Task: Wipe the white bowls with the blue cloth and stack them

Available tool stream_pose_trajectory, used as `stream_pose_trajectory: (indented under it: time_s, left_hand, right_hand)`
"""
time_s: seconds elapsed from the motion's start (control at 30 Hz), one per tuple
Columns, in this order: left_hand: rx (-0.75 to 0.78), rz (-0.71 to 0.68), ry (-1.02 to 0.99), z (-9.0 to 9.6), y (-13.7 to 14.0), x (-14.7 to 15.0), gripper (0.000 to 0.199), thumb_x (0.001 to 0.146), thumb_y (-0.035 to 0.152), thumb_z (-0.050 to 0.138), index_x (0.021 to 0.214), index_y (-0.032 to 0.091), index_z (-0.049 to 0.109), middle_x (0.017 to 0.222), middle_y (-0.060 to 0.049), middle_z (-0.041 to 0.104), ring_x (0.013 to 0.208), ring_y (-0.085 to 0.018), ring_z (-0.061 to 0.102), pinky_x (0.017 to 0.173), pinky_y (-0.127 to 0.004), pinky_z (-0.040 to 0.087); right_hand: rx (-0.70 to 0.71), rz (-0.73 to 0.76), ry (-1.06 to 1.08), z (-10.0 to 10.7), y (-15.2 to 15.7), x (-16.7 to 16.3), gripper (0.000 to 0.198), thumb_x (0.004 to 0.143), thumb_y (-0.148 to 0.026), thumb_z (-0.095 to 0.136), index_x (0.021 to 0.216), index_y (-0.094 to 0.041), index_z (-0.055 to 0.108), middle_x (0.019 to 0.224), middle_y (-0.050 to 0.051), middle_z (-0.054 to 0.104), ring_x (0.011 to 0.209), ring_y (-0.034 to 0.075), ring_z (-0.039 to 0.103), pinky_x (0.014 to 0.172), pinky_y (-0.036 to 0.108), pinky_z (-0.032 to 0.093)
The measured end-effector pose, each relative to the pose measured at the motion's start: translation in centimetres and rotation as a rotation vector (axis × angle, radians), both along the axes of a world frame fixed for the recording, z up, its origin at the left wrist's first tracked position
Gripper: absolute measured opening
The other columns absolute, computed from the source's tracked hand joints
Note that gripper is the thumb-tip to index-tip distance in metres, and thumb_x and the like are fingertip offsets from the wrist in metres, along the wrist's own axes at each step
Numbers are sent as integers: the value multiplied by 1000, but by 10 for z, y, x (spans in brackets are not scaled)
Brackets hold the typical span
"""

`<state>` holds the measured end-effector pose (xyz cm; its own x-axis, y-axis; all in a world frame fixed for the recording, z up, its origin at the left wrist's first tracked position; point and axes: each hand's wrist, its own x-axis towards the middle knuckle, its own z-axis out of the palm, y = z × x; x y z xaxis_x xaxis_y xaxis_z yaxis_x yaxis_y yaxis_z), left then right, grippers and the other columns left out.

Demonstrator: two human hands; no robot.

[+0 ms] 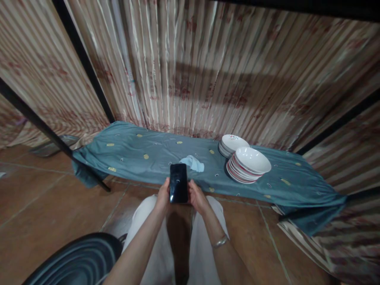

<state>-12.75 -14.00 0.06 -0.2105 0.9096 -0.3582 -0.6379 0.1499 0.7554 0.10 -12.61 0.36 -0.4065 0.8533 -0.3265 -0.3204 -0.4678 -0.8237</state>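
Between my two hands is a smartphone [178, 184] with a dark screen, held upright above my knees. My left hand [163, 194] is closed on its left edge, and my right hand [198, 198] grips the lower right edge. Most fingers are hidden behind the phone. Just beyond it, a crumpled light blue cloth [193, 163] lies on a low shelf covered in a teal patterned sheet [160, 148]. To the right on that sheet stand a stack of white bowls with red bands [252, 160] and a stack of white plates [233, 141] behind it.
Black frame posts rise at the left [86, 63] and right [341, 120] of the shelf. A pleated curtain [178, 79] hangs behind. On the tiled floor, a dark round ridged object [80, 259] sits at lower left, and a metal tray [55, 145] lies farther left.
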Motion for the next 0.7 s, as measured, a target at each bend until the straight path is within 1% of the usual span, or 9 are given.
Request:
stream_pose_trajectory:
  time_s: [0.07,0.13,0.2,0.33,0.57,0.7]
  left_hand:
    - [6,57,61,-3,0,-1,51,65,58,62,84,11,64,70,-5,68,66,-20,63,68,-33,48]
    - [18,93,120,-6,1,-1,52,63,60,62,83,11,64,71,-4,67,66,-18,61,68,-31,46]
    - [26,102,165,-9,4,0,53,63,61,61,81,12,64,69,-3,65,66,-17,60,66,-30,45]
    - [20,90,200,-16,12,6,53,63,63,60,78,12,64,65,-1,62,64,-17,58,64,-29,44]
    - [32,85,184,-23,23,21,53,64,62,59,81,12,64,67,-2,64,68,-17,58,68,-29,44]
    - [38,72,149,-23,24,25,54,64,62,58,83,12,64,70,-3,65,71,-19,60,70,-30,44]
  right_hand:
    - [-16,97,16,0,-3,1,46,74,-55,58,103,-18,60,87,5,69,75,18,66,57,29,53]
    - [9,179,-4,-2,-5,4,43,71,-45,65,105,-19,59,93,4,68,79,18,66,59,30,55]
    - [54,210,-25,-5,-6,7,44,66,-36,72,105,-20,60,98,3,68,82,18,66,62,29,56]
    - [83,185,-49,-11,-4,13,45,60,-26,76,102,-20,60,94,1,68,82,16,65,63,26,56]
    - [101,75,-72,-19,1,20,44,59,-24,75,99,-17,60,92,1,68,76,15,65,59,24,56]
    - [65,69,-67,-17,2,23,37,66,-30,70,100,-18,60,95,3,68,78,17,65,59,26,56]
